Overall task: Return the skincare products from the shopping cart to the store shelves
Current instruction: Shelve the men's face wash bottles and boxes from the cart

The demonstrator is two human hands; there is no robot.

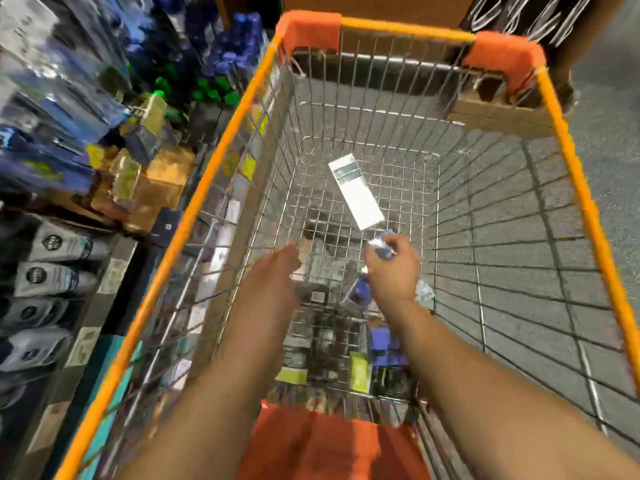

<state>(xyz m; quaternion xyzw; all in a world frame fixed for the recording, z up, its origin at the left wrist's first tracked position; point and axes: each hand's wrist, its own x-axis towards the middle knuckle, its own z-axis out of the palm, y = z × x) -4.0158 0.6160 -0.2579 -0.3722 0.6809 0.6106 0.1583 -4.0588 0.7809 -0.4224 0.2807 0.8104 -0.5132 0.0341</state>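
Both arms reach down into the shopping cart, which stands right beside the store shelves on the left; the right hand is curled round a small blue and white packet and holds it up above the cart floor; the left hand holds nothing, and its fingers look stretched out low in the cart, though the picture is blurry there

More skincare things are in the cart — a long white box lies flat on the wire floor just past the right hand, and a heap of small packs, purple, yellow and dark, sits near the handle end under the arms

What could go wrong; only the top bit of the packet sticks out of the fist, so I think the hold may be small, and the packet could slip and fall back among the others; the arms are deep between the wire walls — lifting out too fast could bump the packet on the orange rim and knock it loose; the shelves look packed tight with tubes and bottles, so pushing the packet into the wrong spot could tip a neighbour over; the white box lies far along the floor and could be forgotten
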